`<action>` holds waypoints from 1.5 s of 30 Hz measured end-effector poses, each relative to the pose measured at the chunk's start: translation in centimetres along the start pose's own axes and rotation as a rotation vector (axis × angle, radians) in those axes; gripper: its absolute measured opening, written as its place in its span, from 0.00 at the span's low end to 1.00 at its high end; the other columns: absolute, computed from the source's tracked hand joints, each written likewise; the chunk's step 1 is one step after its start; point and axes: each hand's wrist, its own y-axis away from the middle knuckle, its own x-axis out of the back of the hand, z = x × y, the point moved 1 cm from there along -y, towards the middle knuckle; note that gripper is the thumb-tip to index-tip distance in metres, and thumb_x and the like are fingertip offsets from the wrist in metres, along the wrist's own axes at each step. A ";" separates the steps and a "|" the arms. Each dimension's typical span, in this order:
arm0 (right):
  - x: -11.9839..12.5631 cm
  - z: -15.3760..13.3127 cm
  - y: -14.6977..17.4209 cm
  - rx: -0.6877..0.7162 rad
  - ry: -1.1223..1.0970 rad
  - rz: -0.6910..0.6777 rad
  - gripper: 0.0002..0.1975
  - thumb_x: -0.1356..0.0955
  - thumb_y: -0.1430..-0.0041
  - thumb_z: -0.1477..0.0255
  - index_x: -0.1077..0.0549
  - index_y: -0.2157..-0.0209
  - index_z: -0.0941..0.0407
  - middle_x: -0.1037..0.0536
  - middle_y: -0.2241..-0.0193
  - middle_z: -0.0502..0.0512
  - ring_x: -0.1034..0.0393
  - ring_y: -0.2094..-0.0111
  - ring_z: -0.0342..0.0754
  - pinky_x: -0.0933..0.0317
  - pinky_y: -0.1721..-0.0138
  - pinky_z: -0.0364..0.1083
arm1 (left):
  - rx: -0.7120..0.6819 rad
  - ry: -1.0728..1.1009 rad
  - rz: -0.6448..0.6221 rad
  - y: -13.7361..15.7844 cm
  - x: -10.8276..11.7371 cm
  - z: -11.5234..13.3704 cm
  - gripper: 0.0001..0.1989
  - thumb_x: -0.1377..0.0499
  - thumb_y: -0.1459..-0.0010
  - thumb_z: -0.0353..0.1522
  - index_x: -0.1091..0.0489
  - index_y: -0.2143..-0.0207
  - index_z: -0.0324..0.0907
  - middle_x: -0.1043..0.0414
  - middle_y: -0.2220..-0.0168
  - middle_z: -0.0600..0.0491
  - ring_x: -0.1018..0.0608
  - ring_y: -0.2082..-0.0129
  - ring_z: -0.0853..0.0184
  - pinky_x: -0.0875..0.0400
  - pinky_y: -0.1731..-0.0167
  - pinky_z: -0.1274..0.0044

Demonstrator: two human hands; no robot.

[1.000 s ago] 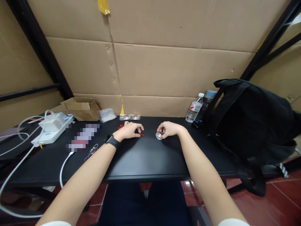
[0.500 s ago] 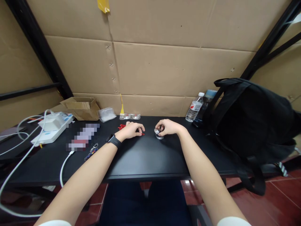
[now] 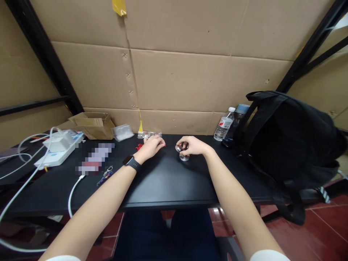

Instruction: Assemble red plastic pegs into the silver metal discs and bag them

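Observation:
My left hand (image 3: 152, 148), a dark watch on its wrist, is closed in a pinch. A tiny bit of a small red piece (image 3: 164, 145) shows at the fingertips; its shape is hard to make out. Behind that hand lies a pile of red pieces (image 3: 139, 146), partly covered by it. My right hand (image 3: 192, 145) grips a shiny round lid (image 3: 178, 148) between thumb and fingers. The lid is tilted, just above a small round clear container (image 3: 184, 157) on the black table (image 3: 171, 185).
Small clear packets (image 3: 149, 134) and a plastic bag (image 3: 123, 132) lie by the cardboard wall, near an open cardboard box (image 3: 94, 125). To the left are a power strip (image 3: 61, 150), a blurred-out phone-like item and a keychain (image 3: 105, 178). Bottles (image 3: 224, 125) and a black backpack (image 3: 293, 145) stand right.
My left hand has risen from the table, its fingers now closed on the red piece that lay there. My right hand has lifted and tilted the lid away from the container.

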 end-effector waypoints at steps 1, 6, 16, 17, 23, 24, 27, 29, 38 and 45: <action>-0.1 -0.2 0.0 0.018 -0.018 0.016 0.21 0.23 0.57 0.73 0.19 0.57 0.56 0.19 0.60 0.54 0.26 0.65 0.45 0.33 0.66 0.42 | 0.001 -0.001 0.027 0.1 0.0 0.1 0.08 0.44 0.32 0.35 0.24 0.61 0.46 0.25 0.54 0.49 0.26 0.50 0.57 0.39 0.48 0.64; -1.1 -1.3 -0.7 0.124 -0.167 0.228 0.22 0.23 0.55 0.72 0.21 0.54 0.55 0.20 0.57 0.54 0.25 0.65 0.45 0.34 0.66 0.43 | 0.019 0.018 0.146 0.1 0.3 1.3 0.08 0.44 0.32 0.37 0.25 0.60 0.47 0.33 0.43 0.48 0.34 0.40 0.54 0.43 0.42 0.57; -3.5 -3.3 -1.8 0.169 -0.333 0.532 0.24 0.22 0.54 0.66 0.23 0.53 0.54 0.19 0.55 0.56 0.25 0.64 0.47 0.34 0.67 0.44 | 0.118 0.213 0.325 -0.1 0.9 3.0 0.08 0.41 0.34 0.38 0.23 0.62 0.48 0.35 0.42 0.50 0.35 0.40 0.54 0.44 0.37 0.58; -3.5 -3.4 -1.8 0.163 -0.339 0.528 0.24 0.22 0.54 0.65 0.23 0.53 0.54 0.18 0.55 0.56 0.25 0.64 0.47 0.34 0.67 0.44 | 0.120 0.210 0.332 0.0 1.0 3.2 0.08 0.41 0.34 0.38 0.22 0.62 0.47 0.35 0.42 0.49 0.35 0.40 0.54 0.44 0.37 0.58; -3.6 -3.4 -1.8 0.102 -0.349 0.473 0.26 0.22 0.52 0.61 0.25 0.52 0.53 0.20 0.51 0.58 0.24 0.62 0.48 0.33 0.66 0.45 | 0.096 0.123 0.337 0.3 1.6 4.4 0.09 0.42 0.34 0.38 0.23 0.61 0.47 0.36 0.41 0.48 0.36 0.40 0.53 0.42 0.41 0.58; -3.6 -3.4 -1.8 0.098 -0.348 0.471 0.26 0.22 0.52 0.61 0.25 0.51 0.53 0.20 0.51 0.58 0.24 0.62 0.48 0.33 0.66 0.45 | 0.090 0.103 0.338 0.3 1.7 4.5 0.09 0.42 0.34 0.38 0.23 0.62 0.47 0.36 0.40 0.48 0.37 0.40 0.52 0.42 0.41 0.58; -3.7 -3.2 -1.8 0.094 -0.327 0.465 0.25 0.22 0.52 0.61 0.25 0.53 0.53 0.20 0.51 0.58 0.24 0.62 0.48 0.33 0.65 0.46 | 0.067 0.038 0.343 0.4 1.8 4.7 0.09 0.42 0.34 0.37 0.23 0.63 0.47 0.35 0.40 0.47 0.37 0.40 0.52 0.43 0.42 0.58; -3.8 -3.2 -1.8 0.091 -0.326 0.465 0.24 0.22 0.53 0.61 0.25 0.55 0.53 0.19 0.53 0.58 0.24 0.62 0.48 0.33 0.65 0.46 | 0.047 -0.004 0.359 0.4 1.7 4.7 0.09 0.42 0.34 0.37 0.23 0.63 0.46 0.35 0.40 0.47 0.38 0.40 0.51 0.43 0.43 0.58; -3.9 -2.7 -2.0 0.083 -0.513 0.349 0.18 0.22 0.53 0.61 0.23 0.63 0.56 0.17 0.59 0.57 0.22 0.62 0.50 0.30 0.59 0.47 | -0.029 -0.138 0.382 0.9 2.3 5.3 0.09 0.44 0.32 0.35 0.23 0.61 0.46 0.35 0.39 0.46 0.39 0.38 0.49 0.46 0.44 0.56; -3.1 -2.5 -1.8 0.113 -0.429 0.231 0.12 0.29 0.41 0.62 0.22 0.66 0.57 0.19 0.61 0.55 0.24 0.59 0.49 0.31 0.54 0.48 | -0.066 -0.208 0.354 1.1 2.6 6.0 0.10 0.44 0.32 0.36 0.23 0.61 0.47 0.34 0.39 0.46 0.39 0.39 0.49 0.45 0.46 0.56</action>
